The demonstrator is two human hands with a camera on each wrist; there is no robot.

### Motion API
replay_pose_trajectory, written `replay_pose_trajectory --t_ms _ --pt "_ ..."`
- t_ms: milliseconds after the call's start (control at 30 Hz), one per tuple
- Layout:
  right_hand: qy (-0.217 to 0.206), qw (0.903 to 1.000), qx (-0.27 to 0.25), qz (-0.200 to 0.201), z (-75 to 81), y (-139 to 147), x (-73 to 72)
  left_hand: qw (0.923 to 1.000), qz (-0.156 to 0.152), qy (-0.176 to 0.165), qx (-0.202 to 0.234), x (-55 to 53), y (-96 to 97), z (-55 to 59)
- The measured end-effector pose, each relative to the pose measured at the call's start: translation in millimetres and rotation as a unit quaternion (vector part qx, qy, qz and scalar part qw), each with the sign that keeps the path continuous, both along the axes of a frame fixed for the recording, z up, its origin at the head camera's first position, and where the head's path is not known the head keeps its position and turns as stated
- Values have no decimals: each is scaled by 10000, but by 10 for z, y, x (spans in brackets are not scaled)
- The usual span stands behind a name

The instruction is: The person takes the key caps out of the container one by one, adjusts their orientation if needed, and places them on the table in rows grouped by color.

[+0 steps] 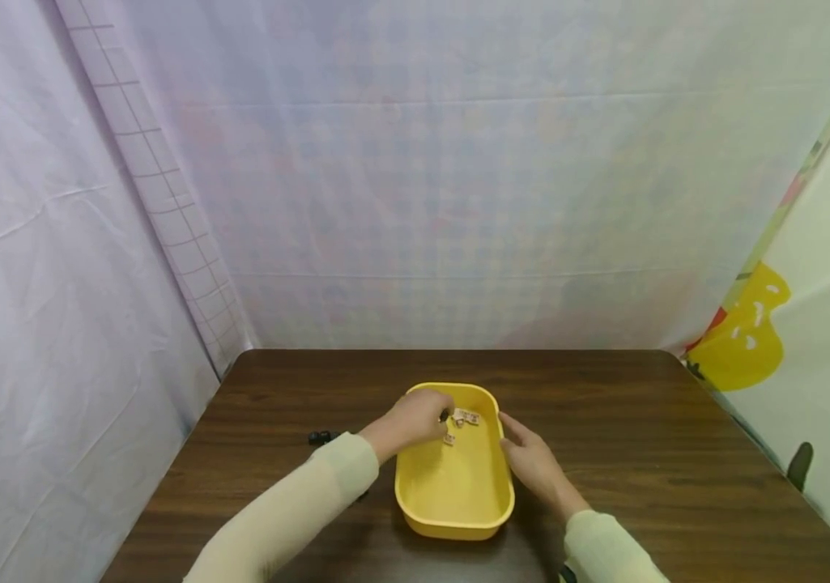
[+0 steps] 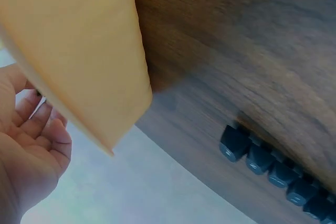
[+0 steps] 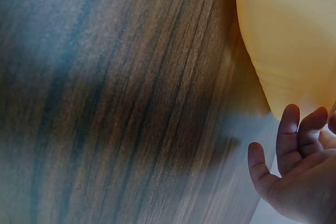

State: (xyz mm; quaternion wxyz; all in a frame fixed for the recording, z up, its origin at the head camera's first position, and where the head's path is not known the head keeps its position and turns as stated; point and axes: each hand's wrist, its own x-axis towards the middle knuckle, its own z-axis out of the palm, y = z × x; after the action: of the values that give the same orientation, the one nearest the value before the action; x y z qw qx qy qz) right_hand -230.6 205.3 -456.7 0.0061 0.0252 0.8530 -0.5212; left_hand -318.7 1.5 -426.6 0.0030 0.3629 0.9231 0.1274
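Note:
A yellow plastic basin (image 1: 458, 486) stands on the table, its long side pointing away from me. My left hand (image 1: 418, 417) reaches over its left rim, fingers curled, and pinches a small black piece (image 1: 444, 415) whose kind is mostly hidden by the fingers. Close by, inside the basin, lie several small pale pieces (image 1: 467, 416) with dark marks. My right hand (image 1: 534, 465) rests along the outside of the basin's right wall, its fingers fairly loose against it. In the right wrist view, fingertips (image 3: 290, 113) touch the yellow wall.
Left of the basin, a row of black keycap-like blocks (image 2: 281, 174) lies on the dark wood table (image 1: 604, 405); its end also shows in the head view, partly behind my left sleeve (image 1: 291, 506). Pale curtains (image 1: 458, 202) hang behind the table's far edge.

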Motion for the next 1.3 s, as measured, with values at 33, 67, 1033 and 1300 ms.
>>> replay_pose_trajectory --t_ms 33,67,1033,1300 --pt "-3 10000 0 9 -1 2 -1 9999 50 -4 103 8 -36 15" --pt "-3 10000 -1 8 -3 4 -2 9997 83 -54 213 14 -73 30" --pt "-76 9999 -126 -50 -3 30 14 9540 1409 -582 2580 111 -1131 53" --pt "-118 9998 -68 -118 -1 20 5 9437 1890 -748 2611 139 -1392 -1"
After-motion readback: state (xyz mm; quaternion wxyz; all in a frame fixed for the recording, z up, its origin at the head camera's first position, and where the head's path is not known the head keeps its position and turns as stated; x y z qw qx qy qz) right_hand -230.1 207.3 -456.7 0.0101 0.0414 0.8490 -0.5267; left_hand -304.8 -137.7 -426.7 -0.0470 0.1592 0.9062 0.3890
